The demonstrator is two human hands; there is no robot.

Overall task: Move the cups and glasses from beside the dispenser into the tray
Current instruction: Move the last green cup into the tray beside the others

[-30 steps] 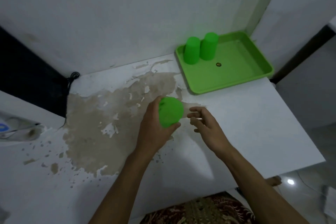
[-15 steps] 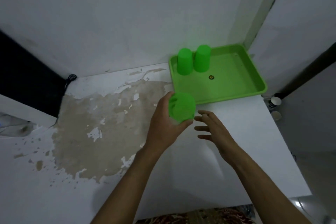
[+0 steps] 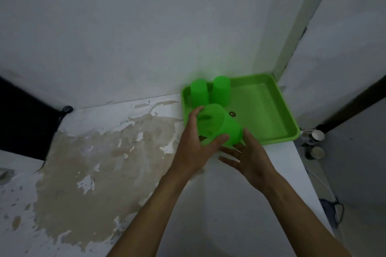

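Note:
A green plastic cup (image 3: 219, 125) lies tilted in the air over the near left corner of the green tray (image 3: 271, 110). My left hand (image 3: 196, 146) grips its left side, thumb under the rim. My right hand (image 3: 248, 156) sits under the cup's right side with fingers spread, touching its base. Two more green cups (image 3: 199, 94) (image 3: 221, 91) stand upside down in the tray's far left corner. The dispenser is out of view.
The white counter (image 3: 240, 204) has a large worn brown patch (image 3: 100, 162) on the left. The tray sits in the corner against white walls. Two small paper cups (image 3: 316, 135) stand past the counter's right edge. A black cable (image 3: 64, 110) lies at the back left.
My left hand has carried the green cup forward and right to the tray's near corner. My right hand has closed in and now touches the cup's base.

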